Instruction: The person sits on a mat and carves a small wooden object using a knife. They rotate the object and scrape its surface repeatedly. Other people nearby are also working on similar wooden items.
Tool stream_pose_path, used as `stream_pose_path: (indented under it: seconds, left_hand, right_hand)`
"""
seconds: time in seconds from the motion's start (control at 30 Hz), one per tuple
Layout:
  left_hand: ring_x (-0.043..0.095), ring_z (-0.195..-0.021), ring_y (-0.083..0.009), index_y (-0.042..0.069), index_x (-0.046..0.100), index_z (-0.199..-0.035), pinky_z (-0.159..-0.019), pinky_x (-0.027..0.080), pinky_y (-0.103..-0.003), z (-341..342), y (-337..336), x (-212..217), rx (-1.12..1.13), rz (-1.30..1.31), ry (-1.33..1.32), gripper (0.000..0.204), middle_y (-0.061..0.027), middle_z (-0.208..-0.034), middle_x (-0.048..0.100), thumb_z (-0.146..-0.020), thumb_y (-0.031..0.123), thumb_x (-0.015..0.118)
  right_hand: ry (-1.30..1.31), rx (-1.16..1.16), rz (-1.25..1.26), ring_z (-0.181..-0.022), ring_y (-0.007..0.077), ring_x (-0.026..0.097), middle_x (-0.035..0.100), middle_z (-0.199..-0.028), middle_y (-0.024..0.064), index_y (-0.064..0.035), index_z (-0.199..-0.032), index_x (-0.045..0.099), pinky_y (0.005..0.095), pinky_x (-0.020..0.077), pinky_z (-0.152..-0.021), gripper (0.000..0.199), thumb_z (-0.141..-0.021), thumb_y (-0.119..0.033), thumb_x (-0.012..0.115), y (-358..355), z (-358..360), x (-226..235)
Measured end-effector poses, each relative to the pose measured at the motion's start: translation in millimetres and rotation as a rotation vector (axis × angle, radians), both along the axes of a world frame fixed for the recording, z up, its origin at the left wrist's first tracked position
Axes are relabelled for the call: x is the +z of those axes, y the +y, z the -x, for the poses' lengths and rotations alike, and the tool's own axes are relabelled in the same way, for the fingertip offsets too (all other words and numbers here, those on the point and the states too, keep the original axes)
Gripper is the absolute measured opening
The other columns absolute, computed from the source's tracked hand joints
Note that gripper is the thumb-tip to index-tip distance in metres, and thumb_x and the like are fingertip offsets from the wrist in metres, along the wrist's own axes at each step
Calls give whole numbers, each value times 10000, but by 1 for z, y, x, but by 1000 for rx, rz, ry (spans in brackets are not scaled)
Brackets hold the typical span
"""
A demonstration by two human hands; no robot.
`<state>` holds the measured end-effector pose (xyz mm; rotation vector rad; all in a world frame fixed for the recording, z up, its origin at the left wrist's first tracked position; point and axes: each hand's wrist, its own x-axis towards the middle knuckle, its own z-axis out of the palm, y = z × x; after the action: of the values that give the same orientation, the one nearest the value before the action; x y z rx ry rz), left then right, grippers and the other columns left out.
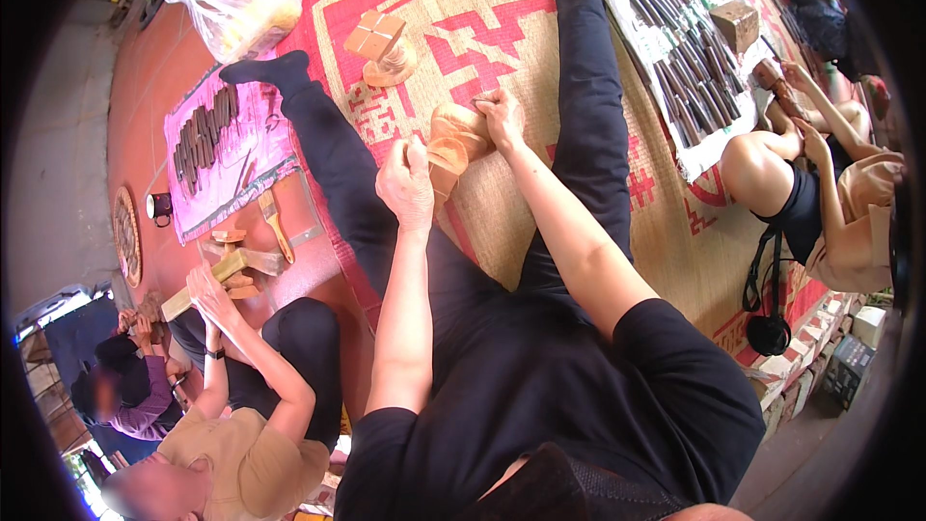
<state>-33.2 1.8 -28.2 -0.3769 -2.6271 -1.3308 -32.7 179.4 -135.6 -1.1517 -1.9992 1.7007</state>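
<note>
A wooden piece was held between the outstretched legs, on a woven mat, with the left hand just nearer and the right hand at its far side. Beyond it a wooden block was set. Rows of chisels were laid out far left on a cloth, further chisels far right.

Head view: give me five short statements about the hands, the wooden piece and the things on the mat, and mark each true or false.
1. Both hands, left hand and right hand, are at the wooden piece. True.
2. The wooden piece lies on a table. False: it is between the person's outstretched legs on the woven mat.
3. Dark tools lie in a row on a pink cloth. True.
4. The plastic bag is black. False: it is clear.
5. Nobody else is nearby. False: other people sit on both sides.
</note>
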Motion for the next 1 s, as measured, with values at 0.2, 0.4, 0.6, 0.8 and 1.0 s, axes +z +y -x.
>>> stream_pose_path:
  seconds: [0.2,0.4,0.6,0.8,1.0]
  left_hand:
    - [544,-541,-327,26,548,-711,-544,412,-409,-7,-2,2,24,-127,-12,335,-148,-588,527,-931,279,563]
    - [560,-572,-337,26,579,-747,-574,436,-401,-1,3,10,9,56,-14,333,-164,-629,556,-940,294,534]
    - [562,-578,-349,51,539,-718,-547,418,-423,5,6,0,-1,-4,38,378,-149,-602,530,-937,357,571]
    - [538,-561,-338,47,570,-752,-542,414,-410,5,-2,-9,-17,-13,69,422,-142,-605,518,-948,421,571]
    - [503,-529,-321,35,554,-724,-528,401,-398,1,-4,-7,32,-143,-14,435,-151,-583,485,-940,410,590]
  right_hand:
    - [131,172,-20,-824,236,654,700,-855,98,-109,-875,660,382,486,-778,190,-808,-276,721,-26,-14,-5]
    - [-33,40,-127,-798,233,646,691,-825,98,-69,-836,647,353,489,-757,240,-812,-296,721,-1,0,-11]
    - [246,69,-92,-836,184,634,687,-874,83,-55,-892,654,332,491,-762,178,-796,-172,746,-26,-20,-2]
    - [-9,-36,-174,-740,273,637,671,-754,124,-60,-814,636,392,480,-718,254,-779,-280,758,-1,-4,-9]
    - [319,39,-110,-839,233,637,665,-863,97,-67,-881,650,359,482,-755,197,-783,-200,757,-35,-20,-6]
